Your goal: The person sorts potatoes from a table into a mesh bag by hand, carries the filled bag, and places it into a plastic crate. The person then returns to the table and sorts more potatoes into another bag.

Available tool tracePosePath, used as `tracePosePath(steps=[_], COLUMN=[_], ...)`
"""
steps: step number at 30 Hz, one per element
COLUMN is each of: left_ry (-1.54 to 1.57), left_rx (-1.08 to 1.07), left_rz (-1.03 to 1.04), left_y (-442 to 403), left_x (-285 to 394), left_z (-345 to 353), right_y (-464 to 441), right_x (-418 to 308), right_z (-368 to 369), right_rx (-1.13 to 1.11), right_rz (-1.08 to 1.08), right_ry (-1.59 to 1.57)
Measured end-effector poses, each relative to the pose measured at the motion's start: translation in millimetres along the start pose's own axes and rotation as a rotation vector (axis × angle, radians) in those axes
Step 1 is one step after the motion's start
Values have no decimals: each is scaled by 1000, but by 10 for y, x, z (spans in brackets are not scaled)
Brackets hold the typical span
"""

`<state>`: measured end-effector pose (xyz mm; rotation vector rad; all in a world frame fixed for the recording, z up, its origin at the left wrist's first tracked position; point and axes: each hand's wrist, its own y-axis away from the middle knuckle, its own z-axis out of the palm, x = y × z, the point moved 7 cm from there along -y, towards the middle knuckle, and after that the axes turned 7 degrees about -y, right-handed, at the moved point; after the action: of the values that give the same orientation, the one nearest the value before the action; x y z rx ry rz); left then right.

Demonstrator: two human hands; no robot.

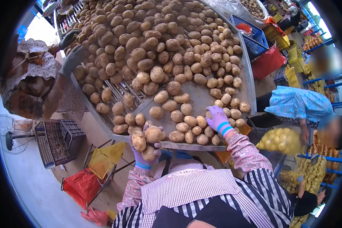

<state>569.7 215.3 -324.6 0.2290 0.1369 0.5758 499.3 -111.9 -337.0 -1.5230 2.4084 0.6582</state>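
Observation:
A big heap of brown potatoes (152,41) covers the metal sorting table (201,97). At the table's near edge, my left hand (145,156), in a purple glove with a blue cuff, is wrapped round several potatoes (139,141). My right hand (217,118), gloved the same way, rests on the potatoes near the right side, palm down. Its fingers are partly bent over a small potato (218,103). Loose potatoes lie between my two hands along the rim.
A co-worker's grey-gloved hands (72,59) reach onto the table at the left. Dark crates (60,140), a fan (11,138) and a red bag (83,188) stand lower left. Blue crates (254,41) and a person in blue (300,102) holding netted potatoes (280,140) are right.

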Motion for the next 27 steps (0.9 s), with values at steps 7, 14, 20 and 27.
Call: tracePosePath(steps=[7,14,20,27], left_ry=[90,49,173,-379], left_rx=[1,-40,-46,28], left_rz=[58,83,126,313], left_y=[238,258,474,588], left_x=[-6,-144,-176,-215], left_z=[-163,-164,-210,-84], right_y=[-488,-584,-355,-304], right_x=[-833,-884,-602,-342], right_z=[17,168,76,-84], right_rx=[-186,-333,-274,102], right_rz=[130,-4,-3,-45], right_ry=[3,17,61,-465])
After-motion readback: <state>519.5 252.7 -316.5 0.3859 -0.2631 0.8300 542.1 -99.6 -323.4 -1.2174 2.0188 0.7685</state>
